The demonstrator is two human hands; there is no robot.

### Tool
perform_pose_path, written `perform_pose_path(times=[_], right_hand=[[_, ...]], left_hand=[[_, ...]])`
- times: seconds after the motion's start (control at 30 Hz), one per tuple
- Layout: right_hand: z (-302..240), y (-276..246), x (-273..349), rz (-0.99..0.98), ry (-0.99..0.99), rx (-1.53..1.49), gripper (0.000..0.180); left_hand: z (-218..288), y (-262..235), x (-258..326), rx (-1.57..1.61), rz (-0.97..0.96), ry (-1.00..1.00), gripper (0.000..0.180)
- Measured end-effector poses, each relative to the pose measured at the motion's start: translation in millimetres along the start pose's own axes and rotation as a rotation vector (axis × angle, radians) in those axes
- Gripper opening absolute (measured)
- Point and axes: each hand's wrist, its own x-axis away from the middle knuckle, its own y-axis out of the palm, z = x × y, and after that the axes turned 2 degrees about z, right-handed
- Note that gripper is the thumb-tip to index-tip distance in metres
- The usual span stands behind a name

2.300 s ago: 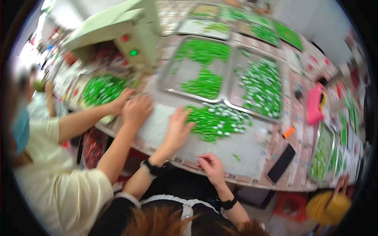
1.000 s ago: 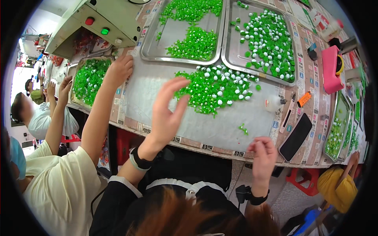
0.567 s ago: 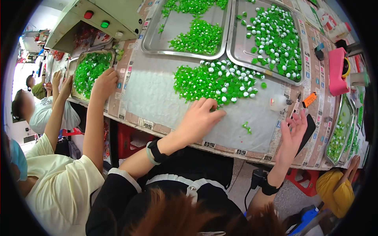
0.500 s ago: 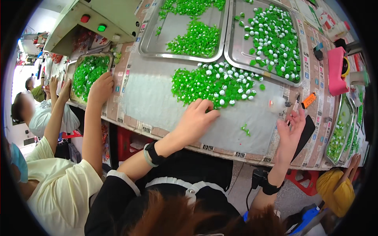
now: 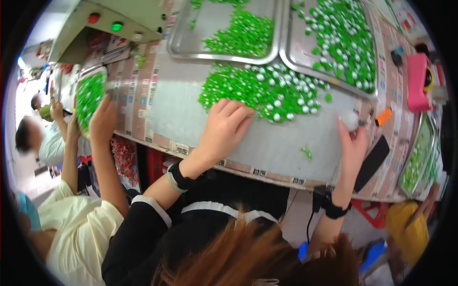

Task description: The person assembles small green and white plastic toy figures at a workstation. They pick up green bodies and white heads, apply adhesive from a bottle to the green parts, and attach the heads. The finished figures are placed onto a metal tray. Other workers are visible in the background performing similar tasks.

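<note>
A heap of small green and white beads [image 5: 267, 90] lies on the grey table top [image 5: 181, 109]. My left hand [image 5: 224, 126] rests palm down at the heap's near left edge, fingers touching the beads. My right hand [image 5: 353, 143] is raised at the table's right side, its thumb and fingers around a small white round thing [image 5: 349, 120]; I cannot tell whether it is gripped. A few loose green beads [image 5: 306, 152] lie between my hands. Both wrists wear black bands.
Two metal trays [image 5: 191, 47] [image 5: 291, 55] of green beads stand behind the heap. A co-worker in a pale yellow shirt reaches a hand [image 5: 102, 121] to a tray of beads [image 5: 90, 97] at the left. A black phone [image 5: 372, 162], an orange item [image 5: 384, 117] and a pink object [image 5: 419, 81] lie right.
My left hand came down from the air onto the heap's near edge. My right hand rose from the table's front edge to the white round thing. The co-worker's hand moved left.
</note>
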Motion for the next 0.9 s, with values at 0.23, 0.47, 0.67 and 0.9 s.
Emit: perform_pose_path(times=[0.23,0.47,0.67,0.9], right_hand=[[-18.6,3.3,24.3,0.095,-0.092,-0.087,0.031],[-18.2,23.7,90.2,-0.288,0.136,-0.449,0.032],[1.2,38.2,86.6,-0.067,0.160,-0.520,0.027],[-12.7,56.7,97.5,-0.074,0.085,-0.549,0.032]], left_hand=[[4.6,20.3,1.6,-0.073,-0.002,-0.083,0.014],[5.1,11.5,10.0,0.161,0.111,-0.102,0.012],[-0.8,-4.4,36.8,0.578,0.077,-0.376,0.010],[-8.0,-29.8,58.3,1.247,0.061,-0.661,0.017]])
